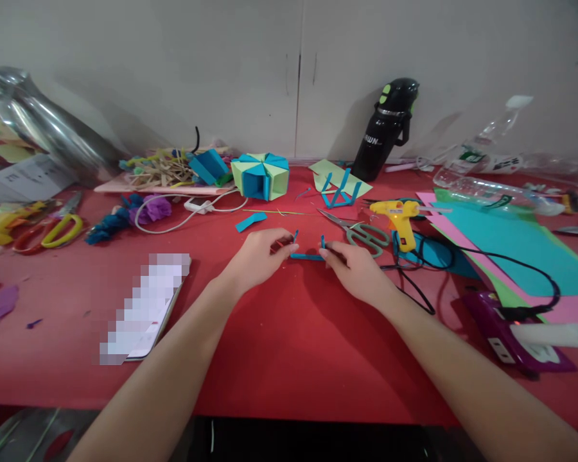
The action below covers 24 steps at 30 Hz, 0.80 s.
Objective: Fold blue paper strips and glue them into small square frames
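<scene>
A narrow blue paper strip spans the gap between my two hands, both its ends bent upward. My left hand pinches the left end between thumb and fingers. At the other end, the fingers of my right hand are closed on the strip in the same way. Just beyond my right hand lie scissors with grey-green handles. Behind them a folded blue strip frame rests on a pale green paper piece. A short bent blue paper piece lies beyond my left hand.
A blue and pale green paper box shape stands at the back. To the right are a yellow glue gun, its black cable, coloured sheets and a purple power strip. A phone lies left; a black bottle stands behind.
</scene>
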Tool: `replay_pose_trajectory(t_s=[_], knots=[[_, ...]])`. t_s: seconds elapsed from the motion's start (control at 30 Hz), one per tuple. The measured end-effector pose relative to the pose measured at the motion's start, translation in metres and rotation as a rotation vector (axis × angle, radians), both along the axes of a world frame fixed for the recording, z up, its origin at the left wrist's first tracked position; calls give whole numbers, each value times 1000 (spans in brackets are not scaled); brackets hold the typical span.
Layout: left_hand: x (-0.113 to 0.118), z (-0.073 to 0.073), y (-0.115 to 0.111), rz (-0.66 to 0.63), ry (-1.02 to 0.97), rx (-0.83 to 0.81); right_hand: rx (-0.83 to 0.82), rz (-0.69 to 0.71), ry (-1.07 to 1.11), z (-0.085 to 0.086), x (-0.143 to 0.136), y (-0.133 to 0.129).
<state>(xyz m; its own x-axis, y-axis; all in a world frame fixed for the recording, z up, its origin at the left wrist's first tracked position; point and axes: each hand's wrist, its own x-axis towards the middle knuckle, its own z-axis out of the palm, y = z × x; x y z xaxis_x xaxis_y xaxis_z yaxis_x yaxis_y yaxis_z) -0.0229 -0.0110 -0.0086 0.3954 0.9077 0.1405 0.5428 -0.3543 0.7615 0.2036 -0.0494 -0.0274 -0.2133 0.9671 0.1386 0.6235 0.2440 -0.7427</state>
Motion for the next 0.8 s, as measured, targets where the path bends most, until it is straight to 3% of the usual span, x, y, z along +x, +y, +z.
replay_pose_trajectory(t_s=[0.23,0.43,0.53,0.8], knots=[[1,-7,1,-11,-88,-32,9,-6,70,0,-4,-3],[4,-15,0,40,-71,69,26,5,52,3,-6,-5],[8,-18,-1,62,-176,-2,-2,46,82,3,-8,-6],[14,-15,-10,-116,-216,-99,-74,272,63,9,-13,-12]])
